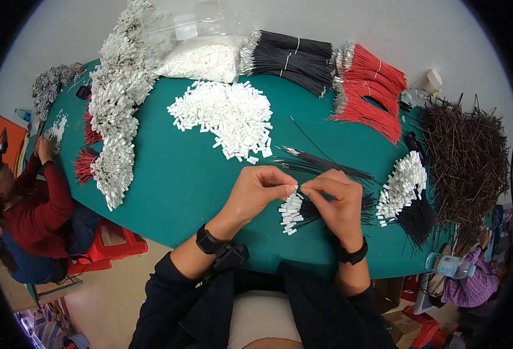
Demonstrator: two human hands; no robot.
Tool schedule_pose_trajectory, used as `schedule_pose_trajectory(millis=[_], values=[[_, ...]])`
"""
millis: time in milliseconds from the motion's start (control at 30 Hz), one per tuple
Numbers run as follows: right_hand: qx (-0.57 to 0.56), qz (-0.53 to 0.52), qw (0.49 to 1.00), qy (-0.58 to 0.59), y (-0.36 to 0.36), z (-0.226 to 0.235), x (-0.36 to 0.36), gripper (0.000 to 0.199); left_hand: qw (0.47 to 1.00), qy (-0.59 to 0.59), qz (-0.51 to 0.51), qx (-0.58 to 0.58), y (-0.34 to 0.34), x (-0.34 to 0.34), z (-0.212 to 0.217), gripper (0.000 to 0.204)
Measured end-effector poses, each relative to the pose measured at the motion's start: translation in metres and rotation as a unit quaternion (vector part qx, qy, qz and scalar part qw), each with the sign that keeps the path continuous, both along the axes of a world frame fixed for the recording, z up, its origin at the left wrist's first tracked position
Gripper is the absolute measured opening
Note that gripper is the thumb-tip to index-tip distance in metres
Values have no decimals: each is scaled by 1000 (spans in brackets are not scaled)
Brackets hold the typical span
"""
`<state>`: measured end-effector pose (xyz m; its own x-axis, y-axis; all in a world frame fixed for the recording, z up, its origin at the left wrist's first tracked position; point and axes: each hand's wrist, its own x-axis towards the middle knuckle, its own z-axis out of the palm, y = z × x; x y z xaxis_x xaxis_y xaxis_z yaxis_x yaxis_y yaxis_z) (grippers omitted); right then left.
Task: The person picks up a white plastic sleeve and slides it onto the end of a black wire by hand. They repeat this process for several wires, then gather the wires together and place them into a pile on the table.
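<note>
My left hand and my right hand meet fingertip to fingertip over the near part of the table. A small white connector housing shows at the left thumb and forefinger, which are pinched on it. The right thumb and forefinger are pinched too; what lies between them is too small to make out. Below my fingers lies a bunch of black wires with white housings on their ends, partly hidden by my right hand. Just beyond, loose black wires with bare metal tips lie across the green table.
Loose white housings are heaped mid-table, before a clear bag of them. Black wire bundles and red ones lie at the back. Capped wires and a brown wire pile stand right. A person sits left.
</note>
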<state>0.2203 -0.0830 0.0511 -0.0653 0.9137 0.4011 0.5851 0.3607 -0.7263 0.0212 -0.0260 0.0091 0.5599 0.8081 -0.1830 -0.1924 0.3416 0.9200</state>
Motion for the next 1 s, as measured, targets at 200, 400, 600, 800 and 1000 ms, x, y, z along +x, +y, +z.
schedule_pose_trajectory(millis=[200,400,600,800,1000], values=[[-117,7,990,-72,0,-2,22,12,941,209,4,267,-4,12,-10,14],[-41,-88,977,-189,11,-24,30,13,883,246,50,397,0,9,-10,20],[-62,-94,967,-227,18,-34,35,8,769,393,156,480,27,-23,-11,20],[-62,-92,960,-257,21,-37,38,7,738,438,145,492,33,-24,-13,22],[-28,-70,993,-87,18,-26,37,5,738,441,147,489,33,-24,-13,19]])
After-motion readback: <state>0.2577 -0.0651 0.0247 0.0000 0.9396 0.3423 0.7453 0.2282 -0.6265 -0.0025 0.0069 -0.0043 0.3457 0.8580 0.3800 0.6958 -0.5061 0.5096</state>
